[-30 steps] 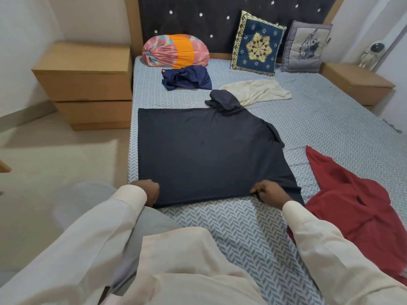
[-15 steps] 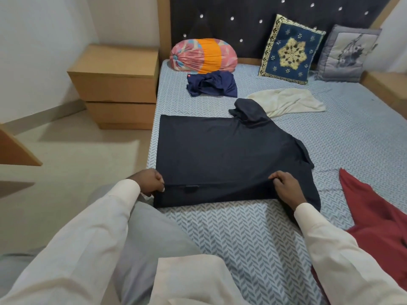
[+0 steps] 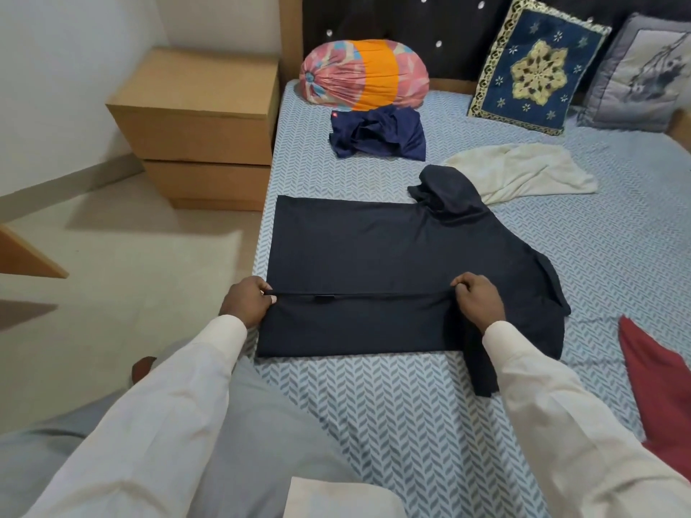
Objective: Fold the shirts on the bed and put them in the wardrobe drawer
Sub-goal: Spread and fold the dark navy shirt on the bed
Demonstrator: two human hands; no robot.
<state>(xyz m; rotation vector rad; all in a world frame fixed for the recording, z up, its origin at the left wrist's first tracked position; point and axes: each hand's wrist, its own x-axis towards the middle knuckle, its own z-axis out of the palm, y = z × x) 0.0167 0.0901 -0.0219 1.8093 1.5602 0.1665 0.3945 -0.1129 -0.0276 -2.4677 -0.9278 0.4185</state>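
A person sits at the left edge of a bed (image 3: 411, 413) covered by a blue herringbone sheet. A dark navy shirt (image 3: 374, 244) lies flat on it, its near strip turned up over the body. The left hand (image 3: 248, 304) and right hand (image 3: 478, 300) each pinch one end of that turned edge between thumb and curled fingers.

The fabric looks soft, light and limp, so it would likely sag if lifted from one point; holding both ends of a fold should keep it straight. One sleeve (image 3: 445, 192) is bunched at the far side.

The shirt's left side runs along the mattress edge, with floor and a wooden bedside cabinet (image 3: 202, 117) beyond. Bare sheet lies nearer the person. A red shirt (image 3: 658, 386) lies close on the right, a cream shirt (image 3: 523, 172) just beside the bunched sleeve, and a crumpled blue shirt (image 3: 377, 138) farther off. No wardrobe drawer is in view.
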